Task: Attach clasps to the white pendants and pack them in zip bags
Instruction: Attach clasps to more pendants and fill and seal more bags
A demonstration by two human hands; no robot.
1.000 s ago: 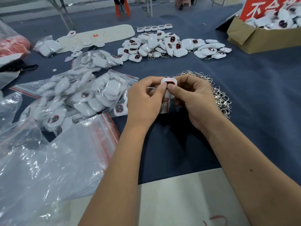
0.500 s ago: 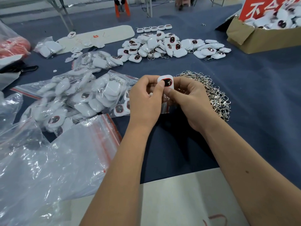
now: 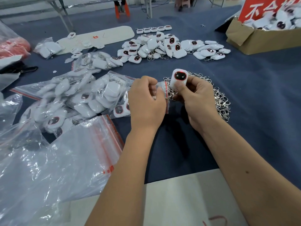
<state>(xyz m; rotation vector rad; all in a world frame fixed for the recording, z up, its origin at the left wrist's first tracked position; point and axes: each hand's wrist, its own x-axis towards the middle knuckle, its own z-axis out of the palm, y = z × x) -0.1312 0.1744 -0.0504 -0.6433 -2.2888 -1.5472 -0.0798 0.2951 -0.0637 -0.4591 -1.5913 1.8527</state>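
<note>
The right hand (image 3: 197, 101) pinches a smooth, rounded white pendant (image 3: 178, 79) upright, its glossy dark oval face toward the camera. The left hand (image 3: 146, 103) grips a crinkly clear zip bag (image 3: 161, 86) beside the shiny metal clasps (image 3: 219, 98).

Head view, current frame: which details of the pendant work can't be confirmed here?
- Whether a clasp is hooked on the pendant: its lower end is behind the right hand thumb.
- What the left hand pinches: curled fingers cover it; a small zip bag edge just shows.
- Cardboard box contents: cut off by the frame edge.
</note>
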